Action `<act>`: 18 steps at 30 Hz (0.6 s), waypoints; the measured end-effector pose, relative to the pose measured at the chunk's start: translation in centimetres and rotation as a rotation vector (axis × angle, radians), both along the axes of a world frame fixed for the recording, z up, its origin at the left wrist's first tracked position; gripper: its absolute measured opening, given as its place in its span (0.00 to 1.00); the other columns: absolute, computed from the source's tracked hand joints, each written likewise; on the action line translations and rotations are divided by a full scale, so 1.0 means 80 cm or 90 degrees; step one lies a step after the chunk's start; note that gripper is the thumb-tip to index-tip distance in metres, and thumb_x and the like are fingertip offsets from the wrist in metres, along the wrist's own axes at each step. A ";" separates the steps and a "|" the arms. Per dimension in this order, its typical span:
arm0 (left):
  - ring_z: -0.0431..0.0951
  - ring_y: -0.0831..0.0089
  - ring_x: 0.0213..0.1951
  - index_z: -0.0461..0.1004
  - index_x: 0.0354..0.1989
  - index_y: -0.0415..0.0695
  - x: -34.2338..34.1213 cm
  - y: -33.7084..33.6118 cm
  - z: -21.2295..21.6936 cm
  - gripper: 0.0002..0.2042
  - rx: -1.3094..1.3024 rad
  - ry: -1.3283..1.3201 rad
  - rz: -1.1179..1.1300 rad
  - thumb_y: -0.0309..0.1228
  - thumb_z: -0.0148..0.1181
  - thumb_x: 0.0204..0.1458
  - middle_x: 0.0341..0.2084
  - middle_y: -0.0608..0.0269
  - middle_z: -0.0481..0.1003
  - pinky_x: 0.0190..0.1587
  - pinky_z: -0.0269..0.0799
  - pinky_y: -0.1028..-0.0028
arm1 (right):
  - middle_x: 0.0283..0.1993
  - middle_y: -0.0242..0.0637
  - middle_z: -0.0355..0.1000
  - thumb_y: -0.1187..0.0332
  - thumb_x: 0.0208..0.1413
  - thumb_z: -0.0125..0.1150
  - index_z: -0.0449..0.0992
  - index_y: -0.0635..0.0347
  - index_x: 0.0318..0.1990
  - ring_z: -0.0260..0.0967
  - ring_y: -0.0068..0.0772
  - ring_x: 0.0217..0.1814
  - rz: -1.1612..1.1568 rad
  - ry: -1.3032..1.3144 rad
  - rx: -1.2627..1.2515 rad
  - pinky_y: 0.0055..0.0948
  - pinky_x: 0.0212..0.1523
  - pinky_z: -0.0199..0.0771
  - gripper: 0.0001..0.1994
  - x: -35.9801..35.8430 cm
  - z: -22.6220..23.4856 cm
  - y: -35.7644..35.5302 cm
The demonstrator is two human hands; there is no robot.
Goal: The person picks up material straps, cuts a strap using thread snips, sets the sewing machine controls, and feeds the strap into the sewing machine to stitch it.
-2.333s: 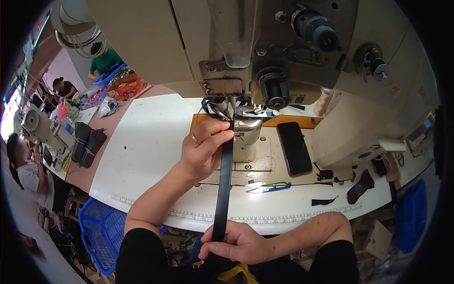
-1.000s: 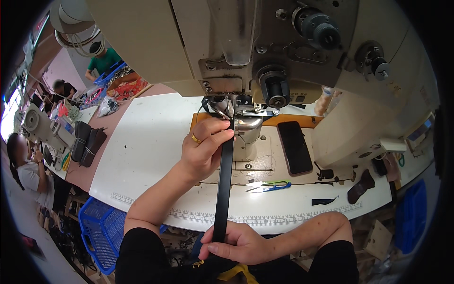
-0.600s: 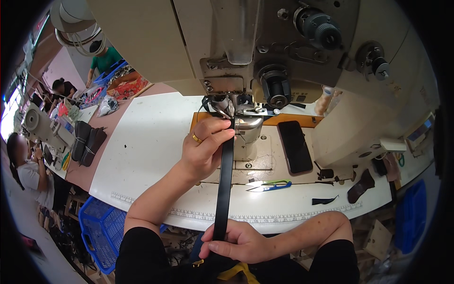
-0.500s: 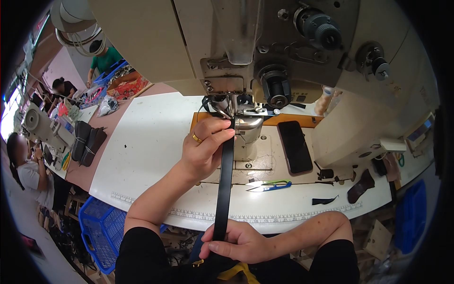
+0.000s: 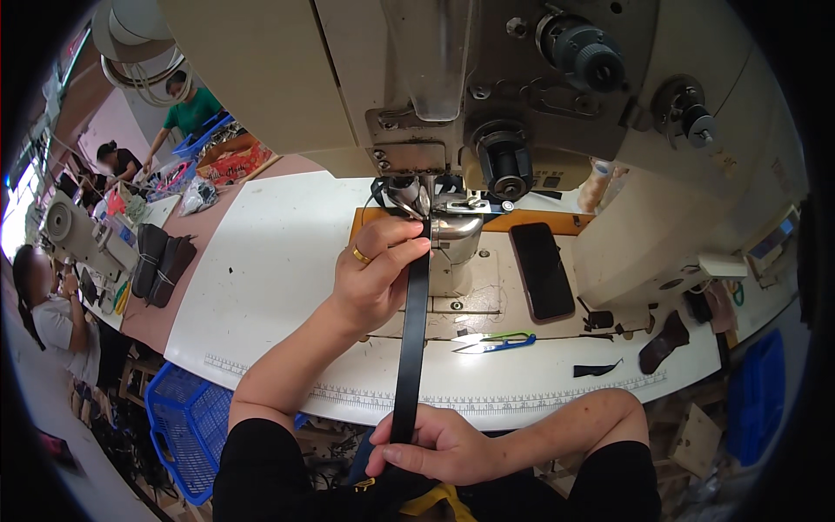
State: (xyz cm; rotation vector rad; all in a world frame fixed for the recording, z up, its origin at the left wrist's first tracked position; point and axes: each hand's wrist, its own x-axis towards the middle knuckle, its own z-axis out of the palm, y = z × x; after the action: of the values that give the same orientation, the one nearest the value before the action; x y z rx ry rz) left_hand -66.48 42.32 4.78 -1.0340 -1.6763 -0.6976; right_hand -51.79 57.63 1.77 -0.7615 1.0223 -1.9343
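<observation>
A long black strap (image 5: 415, 339) runs from under the presser foot (image 5: 424, 202) of a sewing machine (image 5: 409, 96) down to the table's near edge. My left hand (image 5: 379, 261), with a gold ring on one finger, pinches the strap's far end close to the foot. At the near end, my right hand (image 5: 439, 444) grips the strap between thumb and fingers, just off the table edge. Between the two hands the strap lies straight and taut-looking. The needle tip is hidden behind the foot and my left fingers.
Right of the machine's post lie a dark phone (image 5: 543, 271) and thread snips (image 5: 494, 342). Dark scraps (image 5: 664, 343) are scattered at the right. A ruler strip (image 5: 522, 403) follows the white table's front edge. A blue basket (image 5: 187, 426) stands below left. Several people work at the far left.
My hands and the strap look almost unmoved. In the background at the upper left, the person in green has shifted posture, with an arm reaching lower left.
</observation>
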 end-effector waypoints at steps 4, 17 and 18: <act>0.75 0.64 0.34 0.72 0.34 0.41 0.000 0.000 0.001 0.15 -0.001 0.009 0.003 0.17 0.64 0.35 0.35 0.59 0.71 0.33 0.73 0.74 | 0.39 0.37 0.70 0.69 0.60 0.47 0.61 0.64 0.47 0.68 0.21 0.43 -0.006 -0.005 0.002 0.20 0.44 0.67 0.11 -0.001 0.002 0.000; 0.75 0.63 0.34 0.72 0.34 0.41 0.000 0.000 0.002 0.14 -0.001 0.004 -0.006 0.16 0.64 0.35 0.34 0.59 0.71 0.34 0.73 0.73 | 0.39 0.36 0.70 0.68 0.60 0.48 0.61 0.63 0.47 0.67 0.20 0.42 -0.010 -0.012 0.022 0.19 0.42 0.67 0.11 -0.004 0.008 0.002; 0.75 0.63 0.34 0.73 0.34 0.41 0.001 0.000 0.001 0.14 -0.002 0.000 -0.004 0.16 0.64 0.35 0.34 0.59 0.71 0.34 0.73 0.73 | 0.39 0.36 0.70 0.68 0.60 0.48 0.61 0.63 0.47 0.67 0.20 0.42 0.000 -0.025 0.033 0.19 0.42 0.67 0.11 -0.004 0.009 0.002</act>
State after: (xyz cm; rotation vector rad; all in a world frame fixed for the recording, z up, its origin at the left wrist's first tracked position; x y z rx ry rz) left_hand -66.42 42.29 4.87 -1.0417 -1.6754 -0.6998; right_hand -52.14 57.82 2.50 -0.6916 1.0448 -1.9077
